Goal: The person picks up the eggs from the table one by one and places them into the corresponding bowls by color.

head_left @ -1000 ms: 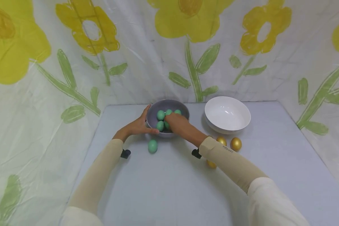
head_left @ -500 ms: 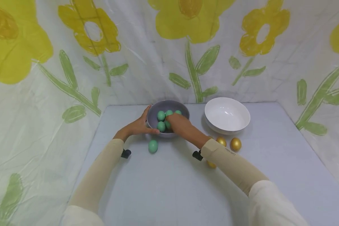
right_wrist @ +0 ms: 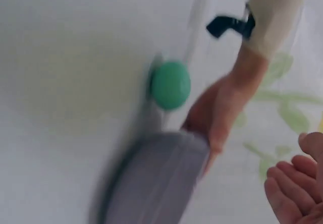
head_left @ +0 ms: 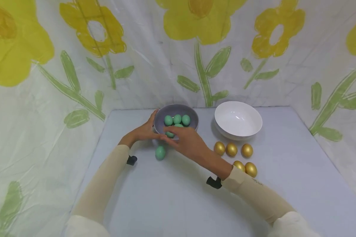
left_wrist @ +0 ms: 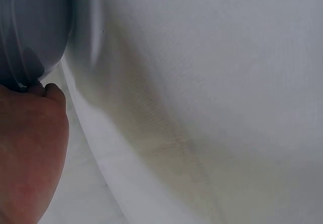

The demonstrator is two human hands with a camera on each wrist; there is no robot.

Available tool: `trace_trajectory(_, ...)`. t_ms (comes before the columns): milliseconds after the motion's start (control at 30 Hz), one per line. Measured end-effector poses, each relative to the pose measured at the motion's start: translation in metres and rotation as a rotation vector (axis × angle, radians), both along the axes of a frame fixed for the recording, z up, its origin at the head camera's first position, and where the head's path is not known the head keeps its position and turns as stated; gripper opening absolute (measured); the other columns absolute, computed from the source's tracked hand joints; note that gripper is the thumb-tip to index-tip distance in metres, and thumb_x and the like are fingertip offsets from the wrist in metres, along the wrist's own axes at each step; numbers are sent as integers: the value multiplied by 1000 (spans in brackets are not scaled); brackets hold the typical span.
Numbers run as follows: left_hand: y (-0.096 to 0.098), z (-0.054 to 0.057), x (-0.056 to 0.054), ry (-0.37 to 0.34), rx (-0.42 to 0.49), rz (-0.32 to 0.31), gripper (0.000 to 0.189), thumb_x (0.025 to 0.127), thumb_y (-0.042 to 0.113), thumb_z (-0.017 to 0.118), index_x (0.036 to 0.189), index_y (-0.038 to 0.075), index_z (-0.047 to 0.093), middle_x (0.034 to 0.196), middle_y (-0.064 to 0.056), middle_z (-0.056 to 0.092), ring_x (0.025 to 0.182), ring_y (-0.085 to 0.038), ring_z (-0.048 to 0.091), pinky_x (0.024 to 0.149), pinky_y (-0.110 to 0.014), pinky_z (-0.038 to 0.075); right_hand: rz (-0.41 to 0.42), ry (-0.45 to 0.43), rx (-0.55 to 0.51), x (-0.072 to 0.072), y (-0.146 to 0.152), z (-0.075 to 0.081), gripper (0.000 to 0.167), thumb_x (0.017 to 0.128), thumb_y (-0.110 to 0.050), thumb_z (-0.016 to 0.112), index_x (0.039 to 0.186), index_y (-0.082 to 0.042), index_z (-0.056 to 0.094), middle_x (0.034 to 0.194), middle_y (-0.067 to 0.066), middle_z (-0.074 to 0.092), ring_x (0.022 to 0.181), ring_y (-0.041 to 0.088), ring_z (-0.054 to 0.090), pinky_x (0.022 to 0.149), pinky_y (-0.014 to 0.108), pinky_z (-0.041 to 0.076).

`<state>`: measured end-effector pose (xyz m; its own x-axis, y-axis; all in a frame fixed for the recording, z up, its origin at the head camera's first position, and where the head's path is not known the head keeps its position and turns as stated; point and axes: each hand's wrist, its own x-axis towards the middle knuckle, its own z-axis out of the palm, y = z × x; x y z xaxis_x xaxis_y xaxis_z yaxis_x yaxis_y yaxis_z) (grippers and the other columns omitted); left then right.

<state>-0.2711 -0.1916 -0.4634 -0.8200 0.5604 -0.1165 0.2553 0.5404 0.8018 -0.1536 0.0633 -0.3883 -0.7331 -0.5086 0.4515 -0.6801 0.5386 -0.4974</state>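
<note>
My left hand (head_left: 142, 132) holds the left side of a grey bowl (head_left: 176, 110), thumb at the near rim and fingers around the outer wall. Several green eggs (head_left: 177, 119) lie inside. My right hand (head_left: 190, 142) hovers over the bowl's near edge, covering part of it. In the right wrist view, the loosely bent fingers (right_wrist: 285, 183) of that hand hold nothing. A single green egg (head_left: 160, 153) rests on the table in front of the bowl. The left wrist view shows only part of the left hand (left_wrist: 33, 148) against the bowl's outside (left_wrist: 33, 27).
A white bowl (head_left: 238, 119), with nothing in it, stands right of the grey one. Several gold eggs (head_left: 231, 149) lie on the table in front of it, one partly behind the right sleeve (head_left: 255, 191). A flower-painted sheet (head_left: 154, 72) hangs behind the table.
My right hand has drawn back out of the grey bowl toward the near rim, its fingers loosened. More green and gold eggs show now. The left hand stays on the bowl.
</note>
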Motion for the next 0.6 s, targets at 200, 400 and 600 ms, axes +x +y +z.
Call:
trace_trajectory(200,1,2,-1,12,14,-4,139,83,47,89,168,21,-18,177,-12,-3,162,-37,7,126,-64,17,80,-86,27,20,-13,-27,45,97,-33,80,136,-12,71,130,1,75,121,13,69,100,26,55)
trace_trajectory(400,2,2,3,-24,17,23,143,80,53,91,168,30,-20,178,-8,-4,163,-33,5,127,-63,16,23,-192,164,21,-24,-54,55,95,-38,82,140,-9,66,128,4,74,116,16,71,96,29,58)
trace_trajectory(600,3,1,4,-10,6,22,143,80,55,90,168,28,-19,178,-10,-2,163,-34,7,127,-62,17,-36,-206,247,16,-32,-65,60,93,-39,83,140,-8,63,127,4,73,111,14,71,93,29,58)
